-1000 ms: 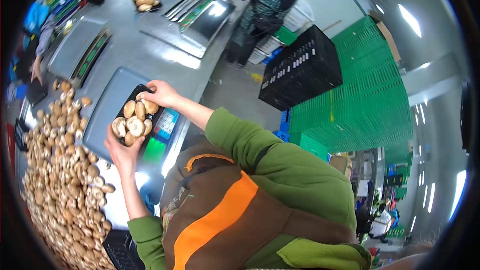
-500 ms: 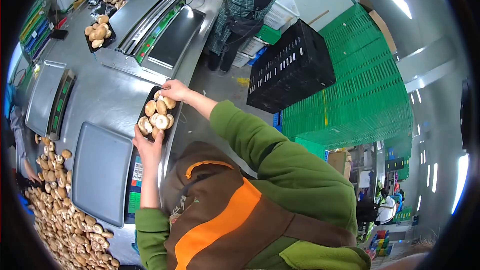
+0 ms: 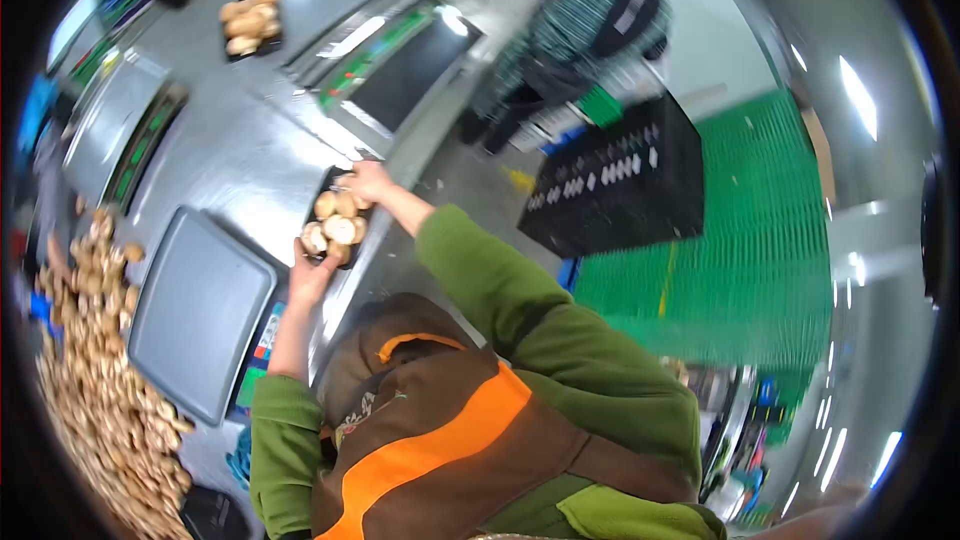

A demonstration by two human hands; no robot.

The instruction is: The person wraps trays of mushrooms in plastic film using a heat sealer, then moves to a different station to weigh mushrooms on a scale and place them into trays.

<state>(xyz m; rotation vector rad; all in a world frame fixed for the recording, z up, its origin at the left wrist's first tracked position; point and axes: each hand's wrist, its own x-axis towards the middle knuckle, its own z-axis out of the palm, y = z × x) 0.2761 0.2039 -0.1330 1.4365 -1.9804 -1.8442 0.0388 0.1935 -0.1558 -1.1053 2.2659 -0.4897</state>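
I hold the tray of mushrooms at the counter's right edge, just beyond the scale. My left hand grips its near end and my right hand its far end, fingers curled together on the rim.

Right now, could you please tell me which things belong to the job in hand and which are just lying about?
In hand: mushroom tray, held at its ends by the left hand and right hand.
Lying about: loose mushroom pile, grey scale, second filled tray, black crate, green crates.
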